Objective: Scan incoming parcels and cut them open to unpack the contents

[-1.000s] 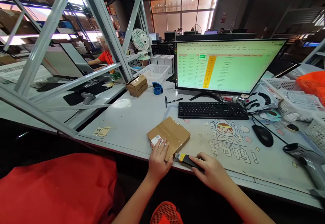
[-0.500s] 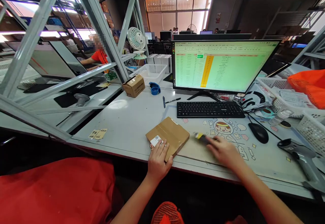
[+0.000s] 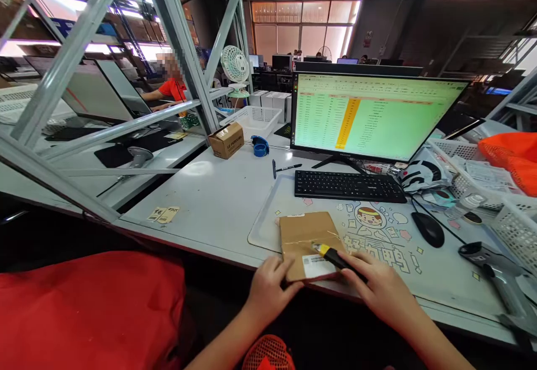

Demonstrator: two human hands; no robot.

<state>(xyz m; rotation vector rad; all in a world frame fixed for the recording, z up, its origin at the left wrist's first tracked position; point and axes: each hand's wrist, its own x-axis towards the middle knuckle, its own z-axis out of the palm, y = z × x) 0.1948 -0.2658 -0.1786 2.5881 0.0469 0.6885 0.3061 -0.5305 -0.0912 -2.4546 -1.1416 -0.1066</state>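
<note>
A flat brown cardboard box [image 3: 300, 233] lies at the desk's front edge, partly on the printed desk mat [image 3: 264, 227]. Its white label [image 3: 319, 266] faces up near the side closest to me. My left hand [image 3: 271, 286] grips the box's near left corner, thumb below and fingers on top. In my right hand [image 3: 373, 277] is a utility knife [image 3: 331, 253] with a black handle and yellow front end. The knife's tip points left over the box top, near the label; whether it touches the cardboard I cannot tell.
Behind the mat stand a keyboard [image 3: 348, 186] and monitor [image 3: 373, 115]. A mouse [image 3: 427, 229] and barcode scanner [image 3: 499, 277] lie to the right. Pens [image 3: 288, 167], a blue tape roll [image 3: 260, 146] and a small carton [image 3: 226, 140] sit further back. A co-worker [image 3: 172, 87] sits behind the metal frame at left.
The box has turned and shifted right and nearer, its label now at the near side. My left hand moved to its corner. The knife came from the right to over the box.
</note>
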